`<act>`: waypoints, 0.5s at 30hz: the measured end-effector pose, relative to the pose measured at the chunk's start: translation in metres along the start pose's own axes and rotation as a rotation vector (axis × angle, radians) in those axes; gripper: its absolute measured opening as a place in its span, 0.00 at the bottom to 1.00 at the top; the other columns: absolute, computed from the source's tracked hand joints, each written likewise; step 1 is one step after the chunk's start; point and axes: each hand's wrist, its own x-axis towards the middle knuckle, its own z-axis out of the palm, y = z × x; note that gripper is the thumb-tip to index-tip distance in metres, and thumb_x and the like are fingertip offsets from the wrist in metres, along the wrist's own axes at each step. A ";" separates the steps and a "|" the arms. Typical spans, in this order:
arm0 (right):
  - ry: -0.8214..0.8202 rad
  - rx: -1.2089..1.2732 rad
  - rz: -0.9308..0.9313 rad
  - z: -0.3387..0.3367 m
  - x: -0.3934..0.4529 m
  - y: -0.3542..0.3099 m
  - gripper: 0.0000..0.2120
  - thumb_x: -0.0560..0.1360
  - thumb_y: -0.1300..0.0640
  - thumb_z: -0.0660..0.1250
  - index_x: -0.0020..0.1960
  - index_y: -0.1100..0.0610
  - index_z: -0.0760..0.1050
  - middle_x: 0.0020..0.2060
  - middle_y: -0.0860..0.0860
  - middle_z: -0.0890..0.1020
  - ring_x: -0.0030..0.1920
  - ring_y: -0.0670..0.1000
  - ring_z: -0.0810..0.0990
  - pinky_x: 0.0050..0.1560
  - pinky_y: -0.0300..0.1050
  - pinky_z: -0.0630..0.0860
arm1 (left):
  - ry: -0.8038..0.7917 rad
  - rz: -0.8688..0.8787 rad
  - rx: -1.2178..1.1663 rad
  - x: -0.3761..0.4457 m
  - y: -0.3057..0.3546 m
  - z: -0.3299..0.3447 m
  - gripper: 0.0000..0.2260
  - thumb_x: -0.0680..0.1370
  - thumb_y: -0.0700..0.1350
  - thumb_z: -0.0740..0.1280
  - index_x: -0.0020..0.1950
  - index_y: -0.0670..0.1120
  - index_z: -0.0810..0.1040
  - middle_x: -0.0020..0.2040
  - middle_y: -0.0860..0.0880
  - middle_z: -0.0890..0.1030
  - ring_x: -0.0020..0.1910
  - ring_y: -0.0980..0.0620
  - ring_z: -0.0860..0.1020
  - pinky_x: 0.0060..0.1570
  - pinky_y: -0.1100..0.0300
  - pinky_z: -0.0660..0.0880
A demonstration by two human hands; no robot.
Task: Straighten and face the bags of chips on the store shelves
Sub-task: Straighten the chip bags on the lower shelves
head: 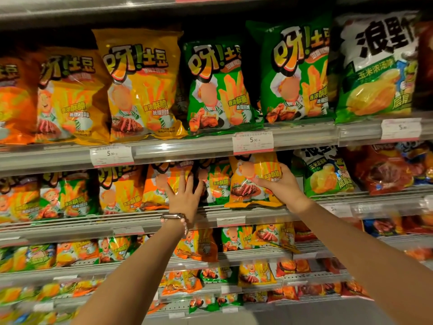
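Observation:
Rows of chip bags fill several store shelves. On the second shelf (pixel 234 213) my right hand (pixel 278 186) grips the right side of a yellow chip bag (pixel 250 181), thumb across its front, the bag upright at the shelf's front edge. My left hand (pixel 185 195), with a watch and bead bracelet on the wrist, reaches with spread straight fingers to an orange bag (pixel 161 184) and touches its lower right part. A green bag (pixel 218 184) stands between the two, partly hidden behind them.
Above, the top shelf (pixel 187 146) carries large yellow bags (pixel 140 85) and green bags (pixel 220 85), with price tags (pixel 253 142) clipped on its rail. A white-and-green bag (pixel 325 172) and red bags (pixel 384 170) stand right of my right hand. Lower shelves hold smaller bags.

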 end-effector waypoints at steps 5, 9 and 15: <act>-0.047 0.066 -0.029 0.007 -0.024 0.001 0.36 0.65 0.57 0.79 0.66 0.47 0.64 0.52 0.43 0.78 0.51 0.43 0.78 0.39 0.34 0.76 | 0.022 0.094 -0.015 -0.006 -0.007 -0.009 0.41 0.77 0.36 0.63 0.78 0.55 0.40 0.79 0.45 0.41 0.76 0.39 0.38 0.68 0.30 0.47; 0.018 0.056 -0.066 0.015 -0.034 0.003 0.38 0.66 0.58 0.78 0.70 0.53 0.64 0.56 0.48 0.77 0.56 0.49 0.76 0.57 0.46 0.73 | 0.052 0.202 -0.115 -0.011 -0.028 -0.020 0.44 0.75 0.55 0.69 0.78 0.55 0.39 0.79 0.45 0.43 0.77 0.41 0.42 0.71 0.36 0.49; 0.019 0.089 -0.090 0.040 -0.045 -0.006 0.36 0.66 0.61 0.77 0.68 0.50 0.63 0.53 0.45 0.77 0.53 0.46 0.77 0.53 0.38 0.73 | 0.224 0.307 -0.555 -0.028 -0.086 -0.028 0.37 0.72 0.53 0.73 0.75 0.42 0.62 0.74 0.36 0.61 0.73 0.38 0.60 0.68 0.48 0.63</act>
